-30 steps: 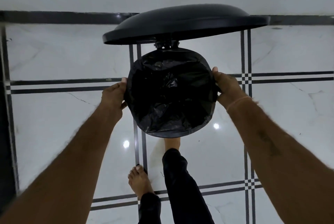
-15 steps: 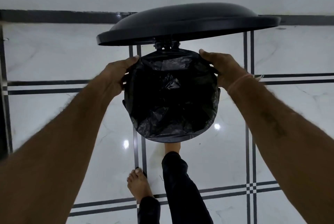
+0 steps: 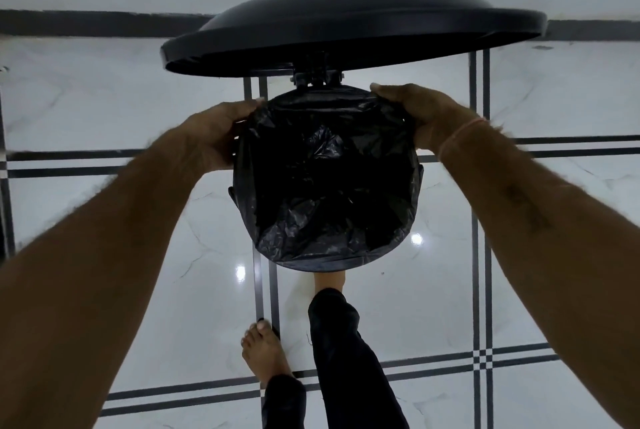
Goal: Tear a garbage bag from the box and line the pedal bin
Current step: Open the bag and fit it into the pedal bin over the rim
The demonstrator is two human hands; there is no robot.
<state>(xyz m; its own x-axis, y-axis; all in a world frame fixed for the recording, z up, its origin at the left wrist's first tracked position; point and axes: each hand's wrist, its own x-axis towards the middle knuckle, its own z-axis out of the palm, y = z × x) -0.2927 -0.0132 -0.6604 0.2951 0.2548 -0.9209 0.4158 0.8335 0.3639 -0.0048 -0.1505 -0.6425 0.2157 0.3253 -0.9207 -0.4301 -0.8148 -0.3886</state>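
Note:
A black pedal bin stands on the floor below me with its round lid [image 3: 346, 30] raised at the back. A black garbage bag [image 3: 325, 193] sits inside the bin, its edge folded over the rim. My left hand [image 3: 214, 134] grips the bag's edge at the rim's far left. My right hand [image 3: 419, 113] grips the bag's edge at the far right, near the lid hinge [image 3: 317, 77]. My right foot [image 3: 329, 281] is partly hidden under the bin's front, where the pedal cannot be seen.
The floor [image 3: 104, 99] is glossy white marble tile with dark double stripes. A dark skirting band [image 3: 86, 23] runs along the white wall behind the bin. My left foot [image 3: 263, 352] stands on the floor in front of the bin.
Both hands have slid along the rim from the bin's sides to its far edge near the hinge, keeping hold of the bag. The lid has stayed up.

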